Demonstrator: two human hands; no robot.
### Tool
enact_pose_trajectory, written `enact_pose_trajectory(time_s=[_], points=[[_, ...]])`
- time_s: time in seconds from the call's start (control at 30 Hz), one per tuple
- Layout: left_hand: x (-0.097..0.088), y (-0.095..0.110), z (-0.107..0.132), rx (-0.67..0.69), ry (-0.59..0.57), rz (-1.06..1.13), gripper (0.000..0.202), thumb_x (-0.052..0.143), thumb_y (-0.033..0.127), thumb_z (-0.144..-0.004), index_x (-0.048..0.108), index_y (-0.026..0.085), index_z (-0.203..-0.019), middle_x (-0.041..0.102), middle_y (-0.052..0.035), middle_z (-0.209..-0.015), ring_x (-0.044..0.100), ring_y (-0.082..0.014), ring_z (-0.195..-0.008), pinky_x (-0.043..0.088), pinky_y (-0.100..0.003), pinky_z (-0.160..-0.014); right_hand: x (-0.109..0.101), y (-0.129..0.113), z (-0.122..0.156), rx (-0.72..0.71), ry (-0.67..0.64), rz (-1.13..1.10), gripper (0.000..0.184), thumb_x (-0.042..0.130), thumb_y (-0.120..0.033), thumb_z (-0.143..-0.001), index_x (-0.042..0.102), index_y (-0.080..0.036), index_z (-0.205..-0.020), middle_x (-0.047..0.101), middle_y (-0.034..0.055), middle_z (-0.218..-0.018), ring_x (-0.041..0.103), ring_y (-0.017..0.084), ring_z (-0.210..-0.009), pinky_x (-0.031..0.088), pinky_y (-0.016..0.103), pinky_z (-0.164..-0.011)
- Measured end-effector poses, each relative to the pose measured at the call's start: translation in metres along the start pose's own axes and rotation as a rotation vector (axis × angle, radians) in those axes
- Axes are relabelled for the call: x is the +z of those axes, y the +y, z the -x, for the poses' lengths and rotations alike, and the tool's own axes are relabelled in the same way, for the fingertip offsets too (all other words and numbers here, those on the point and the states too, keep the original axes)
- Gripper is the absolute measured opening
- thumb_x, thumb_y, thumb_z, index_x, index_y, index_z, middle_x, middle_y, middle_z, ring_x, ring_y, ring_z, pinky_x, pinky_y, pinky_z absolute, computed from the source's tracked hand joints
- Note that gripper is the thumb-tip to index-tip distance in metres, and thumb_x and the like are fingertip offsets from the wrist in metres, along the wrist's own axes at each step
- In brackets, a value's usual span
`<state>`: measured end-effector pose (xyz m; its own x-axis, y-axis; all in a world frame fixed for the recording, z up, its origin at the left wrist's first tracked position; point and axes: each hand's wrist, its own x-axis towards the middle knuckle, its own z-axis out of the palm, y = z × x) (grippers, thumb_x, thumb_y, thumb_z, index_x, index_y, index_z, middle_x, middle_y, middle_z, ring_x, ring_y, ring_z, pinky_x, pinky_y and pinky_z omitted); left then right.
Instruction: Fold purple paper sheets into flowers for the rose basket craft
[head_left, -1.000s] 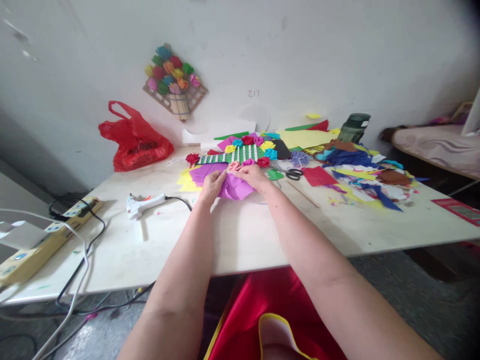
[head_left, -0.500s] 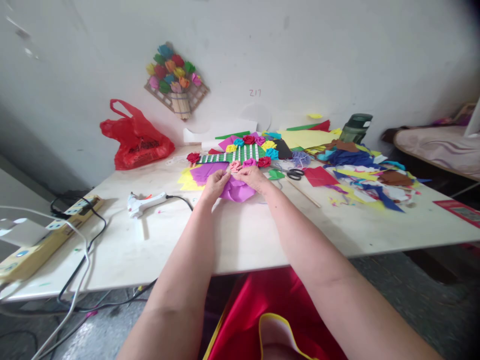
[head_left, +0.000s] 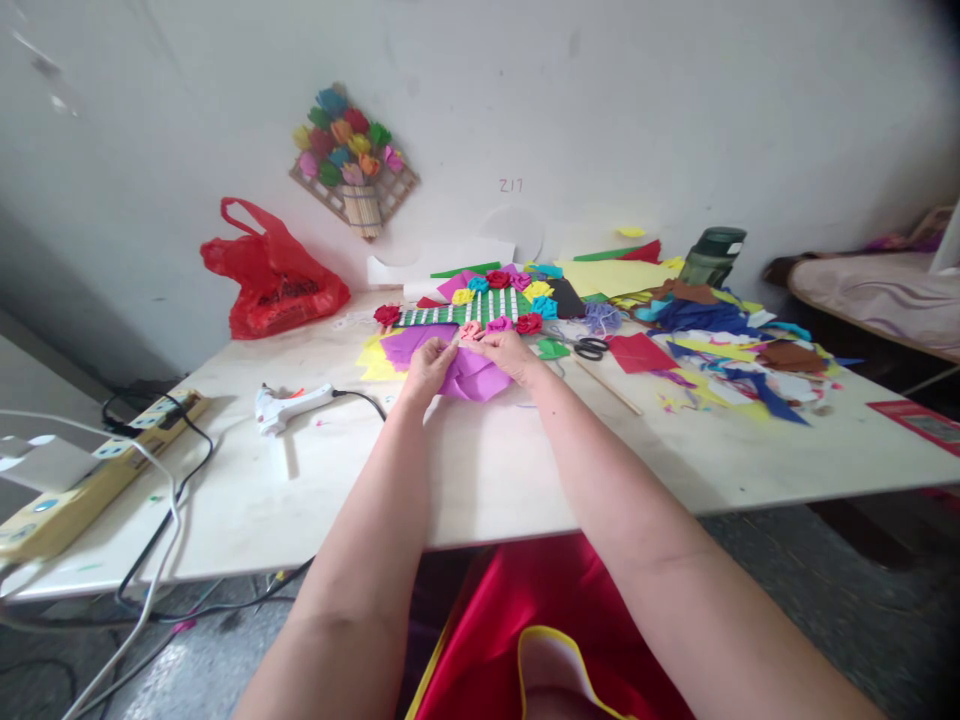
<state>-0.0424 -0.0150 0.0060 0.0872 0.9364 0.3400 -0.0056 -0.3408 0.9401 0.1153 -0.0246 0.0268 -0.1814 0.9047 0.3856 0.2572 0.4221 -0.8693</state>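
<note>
My left hand (head_left: 429,368) and my right hand (head_left: 504,354) are close together over the table, fingers pinched. Between and below them is a crinkled sheet of purple paper (head_left: 476,382), whose upper edge they seem to grip; the fingertips are too small to make out fully. Just beyond my fingers is a salmon-pink paper rose (head_left: 470,330), beside a deeper pink rose (head_left: 500,325). These border a green panel with white strips (head_left: 480,306), which also carries red, yellow and blue paper roses. Another flat purple sheet (head_left: 409,345) lies left of my hands, over yellow paper (head_left: 377,358).
A white glue gun (head_left: 291,408) and a power strip (head_left: 112,465) with cables lie left. To the right are black-handled scissors (head_left: 591,348), a wooden stick (head_left: 611,388), red paper (head_left: 640,353) and coloured scraps (head_left: 750,350). Behind stand a red bag (head_left: 277,280) and a dark green bottle (head_left: 711,258).
My left hand's fingers have shifted slightly, and the lower edge of the crinkled purple paper has risen a little. The rest looks the same.
</note>
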Motion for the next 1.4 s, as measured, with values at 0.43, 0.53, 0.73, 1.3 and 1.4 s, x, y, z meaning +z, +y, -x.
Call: enact_pose_trajectory(time_s=[0.43,0.53,0.73,1.3,1.4], points=[[-0.002,0.001,-0.002,0.037,0.066,-0.134,0.038,0.060,0.049,-0.069,0.046,0.016,-0.057,0.040,0.0050,-0.047,0.032,-0.0053,-0.042,0.020,-0.020,-0.039,-0.002,0.005,-0.001,0.092,0.076,-0.089,0.036,0.068,-0.045,-0.056,0.053,-0.012,-0.052,0.038,-0.0054,-0.048,0.038,0.008,-0.051,0.029,0.023,-0.049],[-0.004,-0.003,-0.004,0.038,0.144,-0.066,0.037,0.060,0.049,-0.068,0.046,0.016,-0.058,0.039,0.0055,-0.047,0.031,-0.0051,-0.042,0.020,-0.020,-0.039,-0.001,0.002,0.000,0.132,0.098,-0.195,0.038,0.067,-0.049,-0.058,0.055,-0.013,-0.057,0.045,-0.0037,-0.050,0.044,0.009,-0.051,0.034,0.022,-0.048],[-0.007,-0.004,-0.009,-0.019,0.280,0.176,0.036,0.061,0.047,-0.068,0.043,0.018,-0.058,0.039,0.0063,-0.045,0.034,-0.0056,-0.040,0.026,-0.020,-0.040,-0.003,-0.002,0.000,0.264,0.019,-0.462,0.040,0.053,-0.055,-0.071,0.055,-0.015,-0.075,0.059,0.0027,-0.055,0.056,0.014,-0.048,0.043,0.023,-0.042],[-0.001,-0.007,-0.012,0.027,0.481,0.410,0.033,0.059,0.047,-0.068,0.041,0.018,-0.065,0.040,0.0061,-0.055,0.044,-0.0065,-0.055,0.036,-0.019,-0.053,0.028,-0.009,0.007,0.283,-0.145,-0.296,0.027,0.069,-0.037,-0.065,0.061,-0.011,-0.066,0.066,0.0068,-0.062,0.055,0.009,-0.045,0.035,0.016,-0.030],[0.001,-0.005,-0.009,0.022,0.470,0.424,0.029,0.059,0.042,-0.068,0.042,0.018,-0.066,0.043,0.0055,-0.056,0.044,-0.0065,-0.054,0.037,-0.019,-0.053,0.032,-0.007,0.006,0.269,-0.070,-0.278,0.024,0.067,-0.033,-0.067,0.061,-0.011,-0.061,0.064,0.0056,-0.056,0.054,0.009,-0.042,0.036,0.016,-0.031]])
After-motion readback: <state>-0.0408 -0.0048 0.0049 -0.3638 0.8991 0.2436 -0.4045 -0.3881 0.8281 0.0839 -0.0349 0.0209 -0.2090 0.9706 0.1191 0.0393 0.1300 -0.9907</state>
